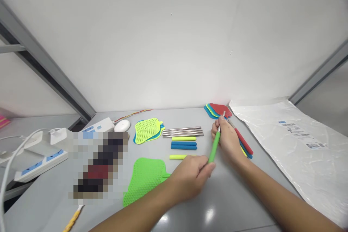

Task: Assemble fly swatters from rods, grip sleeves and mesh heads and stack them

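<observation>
The green grip [214,148] is a smooth, slim tube, and a shiny metal rod [219,128] runs up out of its far end. It slants between the two hands, just above the grey tabletop [231,203]. The left hand [194,174] pinches the near end of the grip between thumb and fingers; the right hand [225,136] is curled closed around the rod, whose bright tip pokes out past the fingers.

Just left of the left hand lies a flat green head [146,175], finely perforated and round-cornered, partly under the forearm. Beyond the left hand are smooth yellow grips [184,139] and pointed-ended blue grips [184,145], then a row of thin polished rods [183,132]; left of these, a perforated yellow head [148,130] overlaps a blue head [135,139]. Fanned swatters [221,110], red uppermost, lie beyond and behind the right hand, with a wrinkled, glossy white bag [272,123] to its right
</observation>
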The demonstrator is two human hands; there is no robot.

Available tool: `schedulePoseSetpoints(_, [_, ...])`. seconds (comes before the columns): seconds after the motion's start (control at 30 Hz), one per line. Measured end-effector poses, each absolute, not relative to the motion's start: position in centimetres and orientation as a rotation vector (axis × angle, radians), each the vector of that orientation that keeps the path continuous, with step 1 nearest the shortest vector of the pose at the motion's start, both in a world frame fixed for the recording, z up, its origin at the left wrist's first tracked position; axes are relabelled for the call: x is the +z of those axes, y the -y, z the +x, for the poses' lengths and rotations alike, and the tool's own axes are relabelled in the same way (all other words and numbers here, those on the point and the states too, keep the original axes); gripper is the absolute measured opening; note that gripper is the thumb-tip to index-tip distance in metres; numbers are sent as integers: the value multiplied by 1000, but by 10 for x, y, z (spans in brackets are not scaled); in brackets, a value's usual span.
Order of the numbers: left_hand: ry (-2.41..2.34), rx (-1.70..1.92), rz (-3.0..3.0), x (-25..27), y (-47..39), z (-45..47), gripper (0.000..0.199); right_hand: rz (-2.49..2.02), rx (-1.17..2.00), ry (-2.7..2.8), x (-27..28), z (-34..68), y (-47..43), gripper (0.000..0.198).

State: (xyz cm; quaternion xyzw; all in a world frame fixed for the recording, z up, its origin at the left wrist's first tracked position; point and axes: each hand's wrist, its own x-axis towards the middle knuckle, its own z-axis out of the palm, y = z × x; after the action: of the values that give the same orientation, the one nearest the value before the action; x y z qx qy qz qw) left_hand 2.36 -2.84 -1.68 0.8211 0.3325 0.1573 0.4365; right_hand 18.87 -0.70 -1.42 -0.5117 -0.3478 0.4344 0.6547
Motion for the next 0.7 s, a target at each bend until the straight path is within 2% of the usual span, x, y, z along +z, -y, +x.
schedulePoseSetpoints(0.27, [-893, 332, 2023, -23, 29, 26, 47, -1157, 990, 761, -11, 181, 10, 40])
schedulePoseSetpoints(0.7, [-936, 339, 1967, -21, 30, 23, 46, -1218, 957, 799, -8, 186, 10, 40])
